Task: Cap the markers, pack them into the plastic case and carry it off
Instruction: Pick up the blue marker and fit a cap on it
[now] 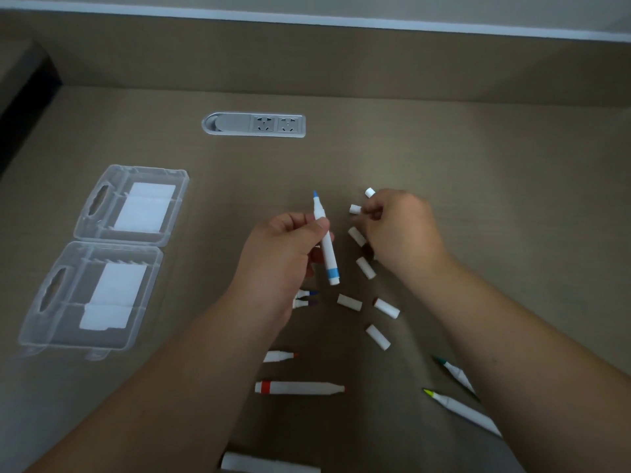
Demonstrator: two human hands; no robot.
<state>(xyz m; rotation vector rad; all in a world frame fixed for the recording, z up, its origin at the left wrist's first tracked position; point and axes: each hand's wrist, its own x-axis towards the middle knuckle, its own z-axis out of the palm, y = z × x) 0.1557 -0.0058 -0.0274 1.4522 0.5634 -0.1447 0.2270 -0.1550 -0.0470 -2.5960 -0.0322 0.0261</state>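
My left hand [286, 254] grips an uncapped blue marker [326, 244], tip pointing away from me, above the desk. My right hand [396, 230] pinches a white cap [355, 209] just right of the marker's tip. Several more white caps lie loose, such as one cap [349, 302] below the marker and another cap [378, 337] nearer me. Uncapped markers lie nearer me: a red marker [298, 387], a yellow marker [461, 411] and a green marker [456, 373]. The clear plastic case [102, 268] lies open flat at the left.
A grey socket strip [254, 124] is sunk into the desk at the back. Two marker tips [305, 299] poke out from under my left wrist. Another white marker [269, 464] lies at the bottom edge. A raised back panel borders the desk's far side.
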